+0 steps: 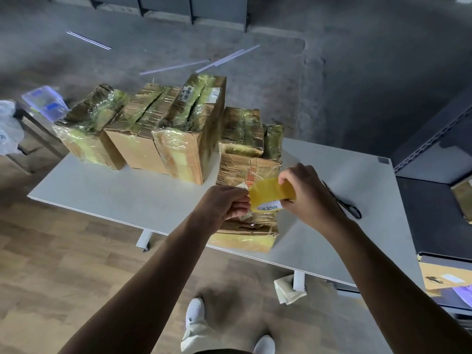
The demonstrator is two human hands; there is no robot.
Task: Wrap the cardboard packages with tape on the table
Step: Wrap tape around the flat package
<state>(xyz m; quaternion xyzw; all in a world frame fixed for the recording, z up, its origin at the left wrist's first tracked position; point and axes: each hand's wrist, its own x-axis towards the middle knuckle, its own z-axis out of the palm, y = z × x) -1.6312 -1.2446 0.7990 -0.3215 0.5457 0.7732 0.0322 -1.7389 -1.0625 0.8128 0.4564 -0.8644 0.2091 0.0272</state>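
A yellow tape roll (268, 195) with a white label is held above a flat cardboard package (245, 172) at the table's near edge. My right hand (305, 192) grips the roll from the right. My left hand (226, 204) pinches a small pale piece at the roll's left side, which looks like the tape's end. Three upright taped cardboard packages (143, 134) stand in a row at the table's far left. Two smaller wrapped packages (242, 131) lie stacked behind the flat one.
Black scissors (344, 203) lie on the white table (102, 192) to the right of my hands. A clear plastic box (44, 102) sits on a side stand at far left. A metal shelf (434, 159) stands at right. White strips lie on the floor beyond.
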